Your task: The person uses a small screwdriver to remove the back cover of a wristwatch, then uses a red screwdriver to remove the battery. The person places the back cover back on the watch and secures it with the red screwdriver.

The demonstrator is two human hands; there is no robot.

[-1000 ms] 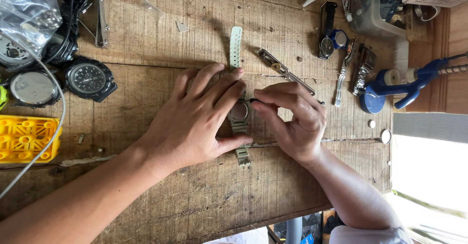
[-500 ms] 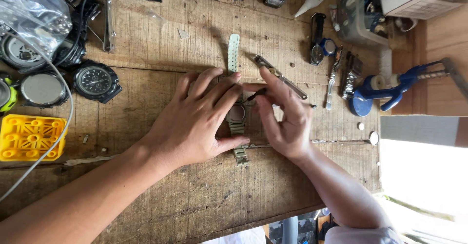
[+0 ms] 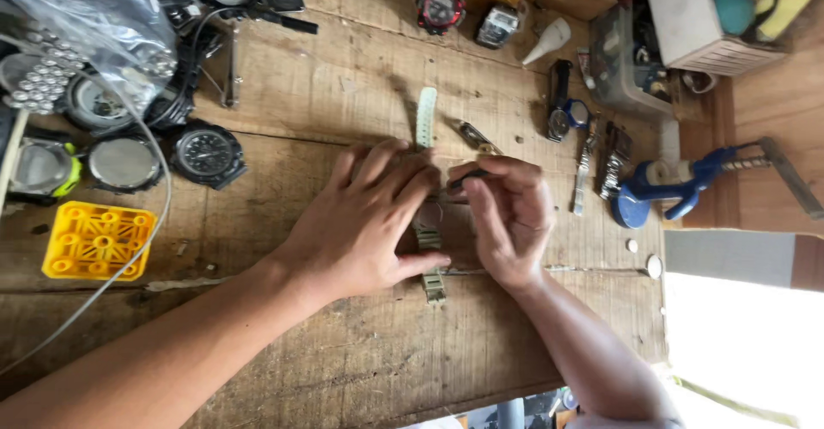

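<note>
My left hand (image 3: 369, 223) lies flat over a wristwatch with a pale green strap (image 3: 429, 262) on the wooden bench (image 3: 343, 360), pinning it down; the watch case is hidden under my fingers. My right hand (image 3: 506, 219) is curled beside it, pinching a thin dark tool (image 3: 459, 182) whose tip points at the watch between both hands. A loose pale green strap piece (image 3: 426, 116) lies just beyond my left fingertips.
A yellow plastic holder (image 3: 96, 240) sits at the left, with watch cases and a black watch (image 3: 206, 153) behind it and a plastic bag (image 3: 86, 26). A blue case press (image 3: 665, 187), metal bracelets (image 3: 601, 163) and more watches (image 3: 442, 2) lie right and back.
The view has shifted downward and to the right. My right hand has curled tighter, its fingers now bent over the tool near the watch. My left hand stays pressed on the watch.
</note>
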